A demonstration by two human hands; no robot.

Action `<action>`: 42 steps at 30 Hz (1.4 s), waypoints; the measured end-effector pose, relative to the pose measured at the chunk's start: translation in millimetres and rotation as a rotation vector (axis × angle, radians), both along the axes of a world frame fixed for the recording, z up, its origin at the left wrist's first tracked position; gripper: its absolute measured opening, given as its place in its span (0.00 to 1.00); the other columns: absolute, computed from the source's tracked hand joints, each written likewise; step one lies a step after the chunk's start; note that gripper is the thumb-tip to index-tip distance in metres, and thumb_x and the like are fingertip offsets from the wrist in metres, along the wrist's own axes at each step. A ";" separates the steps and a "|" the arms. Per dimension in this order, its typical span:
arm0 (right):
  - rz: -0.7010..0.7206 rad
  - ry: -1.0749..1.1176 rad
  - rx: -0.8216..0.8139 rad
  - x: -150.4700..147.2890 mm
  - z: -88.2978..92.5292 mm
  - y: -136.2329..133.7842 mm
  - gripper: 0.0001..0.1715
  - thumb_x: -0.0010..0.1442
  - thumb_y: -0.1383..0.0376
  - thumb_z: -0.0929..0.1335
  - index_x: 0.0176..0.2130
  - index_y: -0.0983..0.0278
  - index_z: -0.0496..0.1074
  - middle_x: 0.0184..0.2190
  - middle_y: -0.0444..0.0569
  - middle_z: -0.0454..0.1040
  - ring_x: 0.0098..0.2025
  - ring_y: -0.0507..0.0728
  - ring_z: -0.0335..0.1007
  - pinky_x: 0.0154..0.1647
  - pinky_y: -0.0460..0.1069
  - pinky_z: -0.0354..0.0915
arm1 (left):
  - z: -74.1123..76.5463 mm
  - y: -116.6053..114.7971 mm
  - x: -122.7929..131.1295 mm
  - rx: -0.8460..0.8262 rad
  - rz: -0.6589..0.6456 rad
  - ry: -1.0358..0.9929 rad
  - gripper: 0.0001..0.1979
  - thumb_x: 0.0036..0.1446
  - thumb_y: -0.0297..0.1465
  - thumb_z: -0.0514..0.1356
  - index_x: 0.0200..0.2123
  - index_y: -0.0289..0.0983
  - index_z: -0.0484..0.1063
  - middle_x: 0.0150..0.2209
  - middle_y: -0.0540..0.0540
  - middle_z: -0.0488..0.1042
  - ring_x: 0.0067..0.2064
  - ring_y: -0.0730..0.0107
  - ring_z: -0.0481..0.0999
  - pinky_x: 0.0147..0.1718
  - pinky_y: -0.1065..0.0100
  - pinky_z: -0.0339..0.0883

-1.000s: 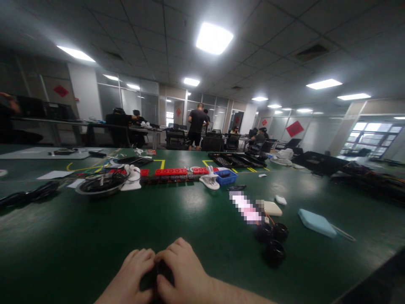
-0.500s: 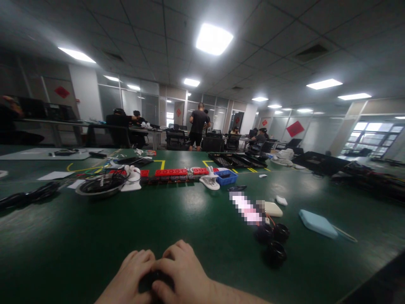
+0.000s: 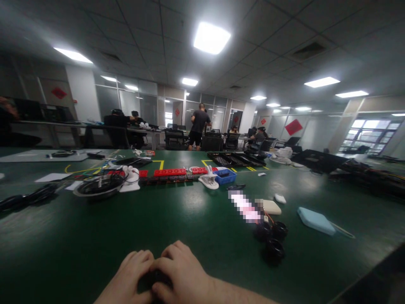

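Observation:
At the bottom of the head view, my left hand (image 3: 129,276) and my right hand (image 3: 183,270) rest close together over the green table (image 3: 126,230). Both have curled fingers, and their fingertips meet or nearly meet. Between them shows a small rounded black object (image 3: 160,277), mostly covered by the fingers, so I cannot tell its kind. My right thumb lies against its near side. Right of the hands, apart from them, sit several black cup-shaped parts (image 3: 274,250) with orange wires.
A light blue case (image 3: 315,219) with a strap, a cream box (image 3: 270,207) and a small white case (image 3: 280,198) lie at right. Farther back are a blue bin (image 3: 225,177), red modules (image 3: 170,174), a white clamp (image 3: 209,179) and a metal bowl (image 3: 98,188). Several people are beyond.
The whole view has shifted very slightly, so the table things appear a little farther left. Both hands keep the same curled pose around the black object.

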State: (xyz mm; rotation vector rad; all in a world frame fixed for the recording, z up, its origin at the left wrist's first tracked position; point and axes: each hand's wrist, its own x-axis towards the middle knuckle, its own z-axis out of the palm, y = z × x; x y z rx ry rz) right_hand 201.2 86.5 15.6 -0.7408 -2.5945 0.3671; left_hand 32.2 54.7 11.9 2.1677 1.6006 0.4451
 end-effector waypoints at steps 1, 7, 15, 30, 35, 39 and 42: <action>-0.001 -0.001 -0.001 0.0 -0.2 -0.2 0.19 0.51 0.60 0.68 0.44 0.60 0.67 0.37 0.47 0.65 0.40 0.56 0.58 0.42 0.50 0.58 | 0.4 -0.3 0.3 0.003 0.000 -0.006 0.07 0.44 0.29 0.58 0.31 0.41 0.71 0.34 0.51 0.68 0.38 0.65 0.64 0.38 0.65 0.58; -0.025 0.008 -0.020 -0.8 1.7 -1.5 0.20 0.50 0.62 0.67 0.45 0.60 0.66 0.36 0.48 0.64 0.38 0.56 0.58 0.40 0.49 0.59 | -0.8 -0.4 -0.8 -0.003 0.005 -0.036 0.07 0.45 0.31 0.58 0.31 0.41 0.71 0.35 0.50 0.68 0.39 0.64 0.64 0.39 0.65 0.58; -0.020 0.023 0.013 -1.3 -0.7 -2.0 0.18 0.51 0.61 0.67 0.43 0.61 0.67 0.37 0.47 0.65 0.39 0.56 0.57 0.41 0.49 0.59 | -0.4 -0.6 0.8 -0.016 0.009 -0.018 0.07 0.44 0.30 0.57 0.31 0.41 0.71 0.34 0.51 0.68 0.38 0.65 0.64 0.39 0.65 0.57; 0.034 0.046 0.085 -0.8 -2.6 -1.1 0.21 0.52 0.55 0.67 0.45 0.58 0.66 0.42 0.49 0.63 0.43 0.58 0.57 0.43 0.52 0.59 | -2.8 1.1 -1.4 -0.034 0.001 -0.048 0.05 0.43 0.32 0.59 0.29 0.42 0.71 0.34 0.51 0.69 0.38 0.64 0.65 0.40 0.65 0.58; 0.057 0.075 0.136 -2.3 -6.2 -0.1 0.15 0.50 0.56 0.68 0.37 0.60 0.69 0.41 0.49 0.64 0.42 0.57 0.57 0.44 0.51 0.58 | -0.4 -0.4 -0.5 -0.056 0.023 -0.065 0.04 0.44 0.33 0.59 0.27 0.40 0.71 0.34 0.50 0.69 0.39 0.63 0.65 0.40 0.65 0.60; 0.085 0.128 0.182 -3.0 -5.6 -0.4 0.12 0.50 0.57 0.69 0.34 0.61 0.71 0.39 0.48 0.65 0.43 0.56 0.58 0.45 0.51 0.57 | 4.0 -1.3 1.8 -0.068 0.057 -0.068 0.05 0.44 0.34 0.60 0.28 0.41 0.71 0.36 0.49 0.70 0.41 0.61 0.65 0.43 0.61 0.59; 0.086 0.142 0.198 -2.9 -2.5 -2.0 0.11 0.50 0.57 0.69 0.32 0.61 0.71 0.39 0.48 0.65 0.43 0.55 0.58 0.47 0.50 0.55 | 3.7 -1.4 1.1 -0.073 0.067 -0.076 0.07 0.44 0.33 0.60 0.30 0.42 0.72 0.37 0.48 0.70 0.41 0.60 0.65 0.43 0.61 0.60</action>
